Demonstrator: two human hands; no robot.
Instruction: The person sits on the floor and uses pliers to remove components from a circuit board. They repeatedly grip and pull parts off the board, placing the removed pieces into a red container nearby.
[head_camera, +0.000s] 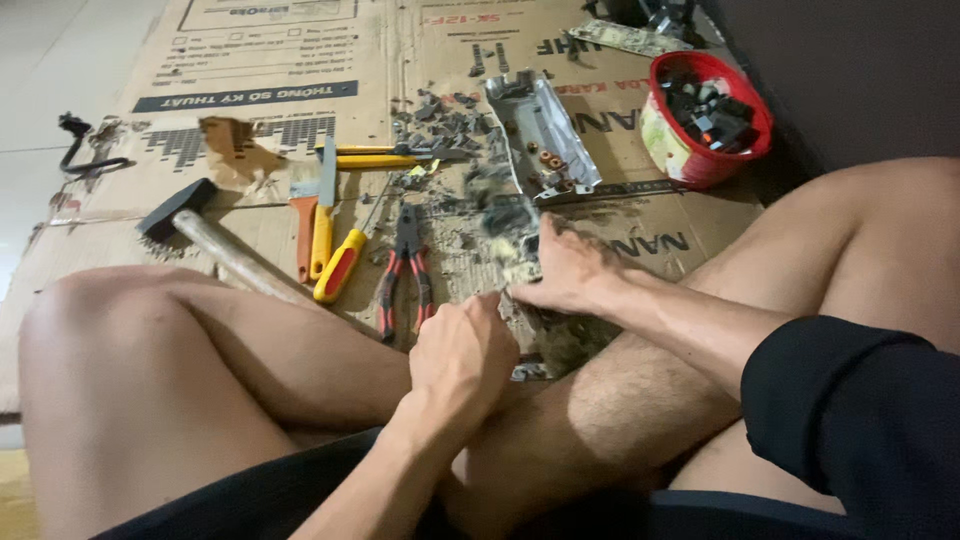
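You sit cross-legged on a flattened cardboard sheet, both hands low between your knees. Your right hand presses down, fingers spread, on a blurred grey piece of scrap at the near edge of the debris; whether the fingers actually close round it, you cannot tell from this view. Your left hand is curled into a loose fist just beside it, knuckles up — it seems to grip something small at the scrap's near edge, but the held thing is hidden.

Just left of your hands lie red-handled pliers, then a yellow-and-red handled screwdriver, a chisel with an orange handle and a hammer whose wooden handle runs toward your left knee. Farther up, a yellow-handled tool lies crosswise near a heap of dark broken bits. A grey metal casing sits beyond your right hand, and a red bowl of dark parts stands well apart at the upper right — close to the dark wall.
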